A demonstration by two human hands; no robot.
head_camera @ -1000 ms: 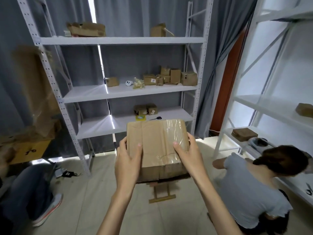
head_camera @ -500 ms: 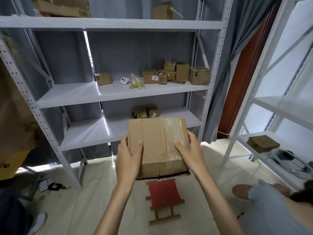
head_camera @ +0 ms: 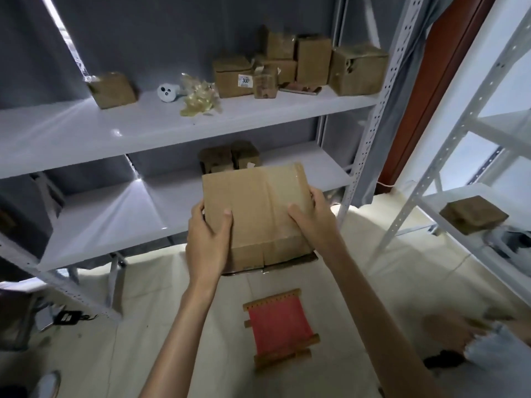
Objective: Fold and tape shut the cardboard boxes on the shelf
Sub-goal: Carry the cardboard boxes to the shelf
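head view: box (head_camera: 258,214), flaps closed, clear tape on top, held in air in front of lower shelf (head_camera: 120,214). left hand (head_camera: 208,242) grasps box's left edge, thumb on top. right hand (head_camera: 311,219) grasps right edge, thumb on top. two small boxes (head_camera: 230,156) on lower shelf behind. box cluster (head_camera: 298,64) on middle shelf (head_camera: 143,124). red stool (head_camera: 278,328) on floor below.

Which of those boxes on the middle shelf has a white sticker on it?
The box left of the cluster, beside the crumpled yellowish wrapping. Its front carries a white label reading 300; the other boxes show none.
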